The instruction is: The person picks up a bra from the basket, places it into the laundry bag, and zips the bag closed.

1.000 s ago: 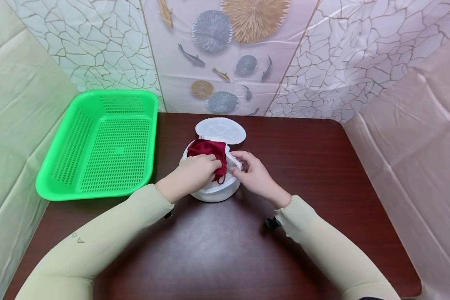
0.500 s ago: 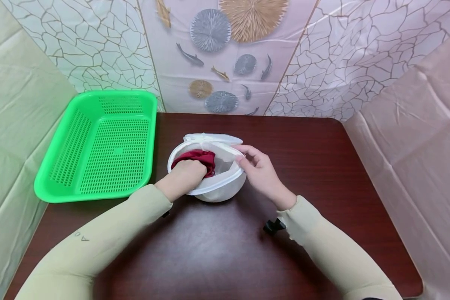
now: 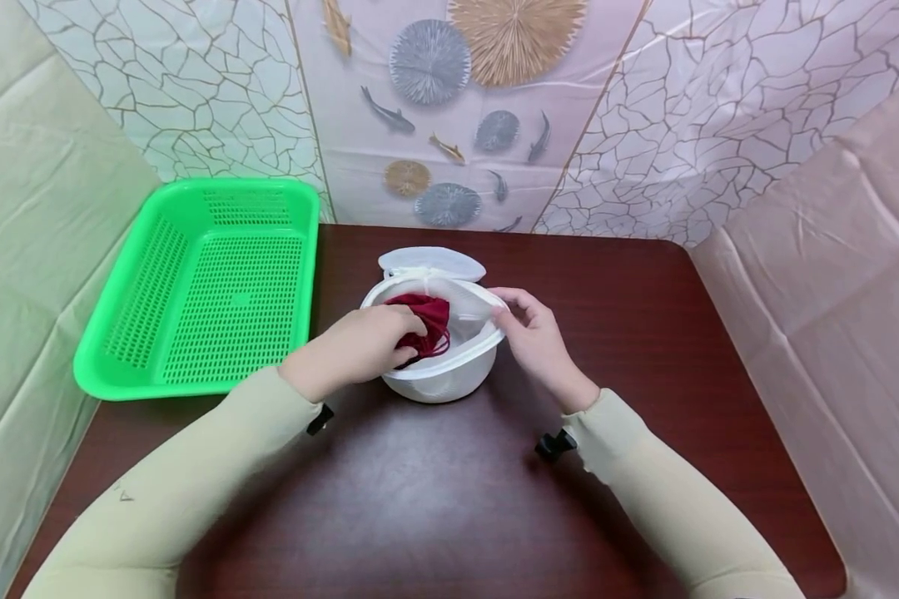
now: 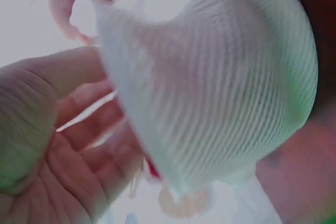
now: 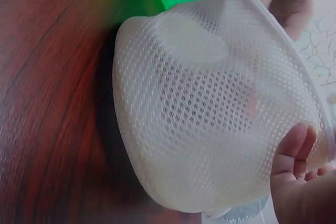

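A white mesh laundry bag point(image 3: 442, 384) stands on the table with its round lid point(image 3: 436, 261) folded back behind it. Inside lies a dark red satiny garment point(image 3: 432, 314) with a thin strap; its full shape is hidden. My left hand point(image 3: 354, 345) reaches over the left rim, its fingertips at the garment, thumb apart from the fingers. In the left wrist view, the fingers of that hand point(image 4: 68, 145) look loosely extended behind the rim. At the right side of the opening, my right hand point(image 3: 538, 341) pinches the bag's rim between thumb and fingers.
A green plastic basket point(image 3: 309, 274) with slotted sides stands at the left of the dark brown table point(image 3: 607, 333). Patterned sheeting point(image 3: 434, 125) hangs behind the table's far edge, and pale covered walls rise at both sides.
The red garment has gone down into the bag, and the bag's opening is held wider. My left hand has drawn back a little, its thumb and fingers spreading. My right hand has shifted slightly right.
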Available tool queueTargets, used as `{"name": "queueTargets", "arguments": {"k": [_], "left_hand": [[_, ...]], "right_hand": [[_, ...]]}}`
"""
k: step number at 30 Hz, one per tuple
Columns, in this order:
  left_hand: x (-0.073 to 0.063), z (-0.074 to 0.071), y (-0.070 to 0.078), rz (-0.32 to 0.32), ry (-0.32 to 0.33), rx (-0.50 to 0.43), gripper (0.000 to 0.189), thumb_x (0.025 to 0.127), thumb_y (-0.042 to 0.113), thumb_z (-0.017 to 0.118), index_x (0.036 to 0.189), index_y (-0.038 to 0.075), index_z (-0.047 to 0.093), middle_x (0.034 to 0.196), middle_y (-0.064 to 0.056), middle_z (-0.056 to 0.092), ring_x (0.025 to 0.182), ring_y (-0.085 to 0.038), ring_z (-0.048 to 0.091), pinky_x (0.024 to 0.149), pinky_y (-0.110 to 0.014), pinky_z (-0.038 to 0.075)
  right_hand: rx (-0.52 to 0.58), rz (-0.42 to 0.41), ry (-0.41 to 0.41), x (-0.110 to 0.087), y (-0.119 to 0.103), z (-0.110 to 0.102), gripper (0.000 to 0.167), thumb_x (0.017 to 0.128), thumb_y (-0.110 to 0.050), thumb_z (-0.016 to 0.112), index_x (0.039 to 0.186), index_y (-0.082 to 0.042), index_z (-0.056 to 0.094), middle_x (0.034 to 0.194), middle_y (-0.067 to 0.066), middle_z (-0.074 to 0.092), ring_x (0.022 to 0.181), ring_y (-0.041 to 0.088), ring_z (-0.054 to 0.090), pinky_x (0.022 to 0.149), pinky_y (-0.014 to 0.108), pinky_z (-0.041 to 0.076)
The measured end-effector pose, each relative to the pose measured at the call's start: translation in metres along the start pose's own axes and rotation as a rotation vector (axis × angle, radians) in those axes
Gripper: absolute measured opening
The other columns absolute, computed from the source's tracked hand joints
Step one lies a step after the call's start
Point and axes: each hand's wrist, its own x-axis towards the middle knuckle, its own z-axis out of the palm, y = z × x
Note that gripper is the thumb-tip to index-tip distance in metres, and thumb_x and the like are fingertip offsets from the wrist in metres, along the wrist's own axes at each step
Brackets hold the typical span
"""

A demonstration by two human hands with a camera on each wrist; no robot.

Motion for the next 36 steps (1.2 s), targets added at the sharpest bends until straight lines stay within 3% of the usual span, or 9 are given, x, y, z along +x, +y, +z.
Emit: {"name": "queueTargets", "arguments": {"k": [5,8,10,14,18,22,30,36], "left_hand": [[-0.006,-0.016,-0.01,-0.042,0.152,-0.028,0.024,0.089,0.024,0.069,0.11,0.01,0.069,0.107,-0.003,0.063,0.094,-0.021,0.061,0.08,-0.04,0.051],[-0.007,-0.017,-0.019,-0.117,0.234,0.009,0.036,0.089,0.031,0.07,0.116,0.008,0.065,0.111,-0.006,0.06,0.098,-0.024,0.059,0.082,-0.041,0.05],[-0.007,-0.015,-0.025,-0.182,0.254,0.013,0.044,0.09,0.035,0.068,0.122,0.005,0.061,0.113,-0.01,0.058,0.1,-0.027,0.058,0.084,-0.042,0.049],[-0.007,-0.008,-0.032,-0.323,0.21,-0.049,0.049,0.094,0.038,0.061,0.124,-0.001,0.056,0.111,-0.016,0.06,0.096,-0.033,0.06,0.084,-0.046,0.049],[-0.006,-0.002,-0.035,-0.393,0.138,-0.104,0.039,0.099,0.037,0.053,0.108,0.0,0.06,0.092,-0.015,0.065,0.085,-0.035,0.063,0.077,-0.047,0.05],[-0.003,0.002,-0.036,-0.415,0.092,-0.15,0.035,0.098,0.037,0.053,0.1,0.003,0.06,0.083,-0.011,0.064,0.077,-0.032,0.062,0.07,-0.044,0.049],[0.005,0.018,-0.03,-0.443,0.04,-0.234,0.05,0.089,0.053,0.061,0.104,0.006,0.053,0.083,-0.007,0.061,0.075,-0.026,0.06,0.068,-0.038,0.048],[0.01,0.029,-0.021,-0.424,0.054,-0.19,0.038,0.084,0.038,0.071,0.097,0.008,0.052,0.078,-0.005,0.06,0.068,-0.025,0.059,0.06,-0.036,0.048]], "right_hand": [[0.002,0.008,0.031,0.003,0.014,-0.002,0.027,0.096,-0.01,0.059,0.121,0.0,0.061,0.108,0.017,0.063,0.087,0.018,0.058,0.073,0.022,0.049],[-0.013,0.001,0.055,0.003,0.017,-0.002,0.027,0.096,-0.016,0.061,0.119,-0.002,0.062,0.106,0.015,0.063,0.087,0.019,0.058,0.072,0.023,0.048],[-0.014,0.002,0.067,0.002,0.018,-0.002,0.027,0.096,-0.017,0.062,0.118,-0.002,0.062,0.105,0.016,0.063,0.086,0.019,0.058,0.071,0.023,0.048],[-0.008,0.011,0.078,0.002,0.019,0.0,0.027,0.095,-0.016,0.062,0.117,0.0,0.062,0.103,0.016,0.063,0.084,0.018,0.058,0.07,0.022,0.048],[-0.003,0.019,0.082,0.002,0.019,0.0,0.027,0.095,-0.015,0.062,0.116,0.002,0.061,0.1,0.016,0.062,0.082,0.017,0.058,0.068,0.022,0.048],[-0.004,0.022,0.086,0.002,0.02,0.0,0.026,0.095,-0.015,0.063,0.115,0.001,0.062,0.096,0.013,0.062,0.08,0.017,0.057,0.066,0.022,0.047],[-0.035,0.02,0.066,0.0,0.023,0.001,0.024,0.095,-0.016,0.062,0.113,0.0,0.063,0.095,0.018,0.062,0.079,0.019,0.056,0.065,0.022,0.047],[-0.026,0.041,0.046,0.002,0.024,0.002,0.024,0.095,-0.016,0.062,0.112,0.001,0.064,0.096,0.023,0.062,0.078,0.017,0.057,0.065,0.021,0.047]]}}
